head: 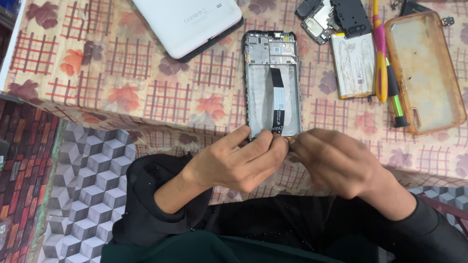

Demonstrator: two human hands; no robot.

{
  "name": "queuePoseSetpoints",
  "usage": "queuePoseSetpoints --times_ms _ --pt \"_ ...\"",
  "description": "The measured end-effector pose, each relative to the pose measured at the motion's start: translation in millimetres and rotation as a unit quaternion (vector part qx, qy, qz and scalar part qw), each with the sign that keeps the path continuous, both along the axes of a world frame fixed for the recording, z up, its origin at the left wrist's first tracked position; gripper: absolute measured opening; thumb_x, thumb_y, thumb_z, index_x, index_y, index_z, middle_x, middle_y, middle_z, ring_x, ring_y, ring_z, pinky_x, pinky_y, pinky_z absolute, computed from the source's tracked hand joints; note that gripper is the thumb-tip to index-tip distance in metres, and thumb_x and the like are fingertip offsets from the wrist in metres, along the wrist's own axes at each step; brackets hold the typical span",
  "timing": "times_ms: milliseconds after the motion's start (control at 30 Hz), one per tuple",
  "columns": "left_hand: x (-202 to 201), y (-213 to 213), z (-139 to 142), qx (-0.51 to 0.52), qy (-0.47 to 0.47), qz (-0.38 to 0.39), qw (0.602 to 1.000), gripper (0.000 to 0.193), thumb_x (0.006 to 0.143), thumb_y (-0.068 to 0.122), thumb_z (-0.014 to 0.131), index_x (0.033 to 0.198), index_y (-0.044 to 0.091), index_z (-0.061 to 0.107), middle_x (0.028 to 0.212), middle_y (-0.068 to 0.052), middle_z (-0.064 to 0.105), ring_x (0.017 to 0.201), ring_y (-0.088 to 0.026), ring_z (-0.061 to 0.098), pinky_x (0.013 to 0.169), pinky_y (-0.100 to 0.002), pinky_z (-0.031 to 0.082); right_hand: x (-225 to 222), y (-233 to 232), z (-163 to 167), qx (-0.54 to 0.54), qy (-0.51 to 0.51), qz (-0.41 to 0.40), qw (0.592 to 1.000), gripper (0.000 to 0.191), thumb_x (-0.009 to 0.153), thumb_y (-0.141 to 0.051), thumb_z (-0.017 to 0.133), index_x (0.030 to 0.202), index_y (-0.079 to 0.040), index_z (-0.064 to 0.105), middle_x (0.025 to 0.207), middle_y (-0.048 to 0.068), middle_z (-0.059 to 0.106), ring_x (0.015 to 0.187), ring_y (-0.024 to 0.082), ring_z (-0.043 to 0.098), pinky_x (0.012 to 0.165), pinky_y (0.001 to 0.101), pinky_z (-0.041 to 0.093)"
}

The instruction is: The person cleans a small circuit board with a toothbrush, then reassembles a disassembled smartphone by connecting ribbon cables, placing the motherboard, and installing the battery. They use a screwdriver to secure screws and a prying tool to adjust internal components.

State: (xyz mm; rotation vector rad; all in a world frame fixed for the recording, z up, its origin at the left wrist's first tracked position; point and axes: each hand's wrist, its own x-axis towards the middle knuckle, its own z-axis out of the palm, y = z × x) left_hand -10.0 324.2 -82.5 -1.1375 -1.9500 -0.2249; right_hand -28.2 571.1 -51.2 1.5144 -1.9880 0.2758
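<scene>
At fingers [265, 141]: opened phone frame's [271, 83] bottom edge.

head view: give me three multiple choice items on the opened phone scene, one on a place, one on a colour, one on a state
1. Where does the screwdriver lie?
A. between the battery and the clear phone case
B. on the white back cover
C. on the floor

2. What colour is the flex ribbon in the opened phone frame?
A. red
B. black
C. yellow

3. How do the left hand and right hand stand?
A. both flat on the tablecloth
B. both at the frame's near end, fingertips together
C. one holds the screwdriver

Answers: 1 A, it lies along the case's left edge beside the battery; 2 B, a dark strip down the middle; 3 B, fingers meet at the bottom edge.
</scene>
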Motion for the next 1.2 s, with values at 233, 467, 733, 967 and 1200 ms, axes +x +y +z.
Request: queuePoseSetpoints --times_ms 233,467,733,967,1200 --pt "0 1 2 0.021 -0.038 0.007 0.999 0.011 0.099 0.014 0.076 0.102 0.003 0.077 0.107 -0.002 0.067 0.100 -0.017 0.064 0.075 -0.029 0.053 -1 -1 14 -0.018 -0.118 -0.025 0.992 0.029 0.075 -0.007 0.086 0.099 0.006 0.074 0.102 0.015 0.072 0.092 0.029 0.071 0.079 0.0370 0.061" --pt "-1 -2 -3 0.101 -0.100 -0.024 0.990 0.006 0.096 0.011 0.079 0.098 0.007 0.076 0.114 -0.002 0.068 0.101 -0.017 0.066 0.081 -0.032 0.055 -5 -1 25 -0.062 -0.307 -0.043 0.949 0.031 0.074 -0.008 0.085 0.103 -0.001 0.074 0.101 0.011 0.071 0.092 0.025 0.070 0.077 0.0347 0.057" --pt "1 -7 -3 0.140 -0.154 -0.050 0.977 0.018 0.096 0.019 0.086 0.101 0.005 0.075 0.113 -0.003 0.067 0.105 -0.020 0.066 0.085 -0.035 0.057 -13 -6 36 -0.010 -0.308 -0.036 0.951 0.026 0.076 0.000 0.079 0.101 0.000 0.074 0.096 0.011 0.070 0.086 0.024 0.069 0.073 0.0345 0.058" --pt "4 -6 2 0.151 -0.191 -0.058 0.968 0.017 0.092 0.015 0.085 0.101 0.005 0.075 0.110 -0.004 0.068 0.104 -0.020 0.066 0.084 -0.035 0.053 -20 -14 45 0.016 -0.299 -0.008 0.954 0.020 0.080 -0.007 0.081 0.096 0.000 0.072 0.094 0.009 0.072 0.090 0.024 0.071 0.077 0.0344 0.060" --pt "3 -9 3 0.156 -0.200 -0.068 0.965 0.018 0.092 0.016 0.086 0.101 0.006 0.074 0.110 -0.003 0.068 0.103 -0.020 0.066 0.084 -0.036 0.051 -21 -17 50 0.079 -0.262 -0.003 0.962 0.023 0.080 -0.009 0.078 0.098 0.004 0.073 0.093 0.012 0.071 0.089 0.025 0.070 0.075 0.0368 0.060"
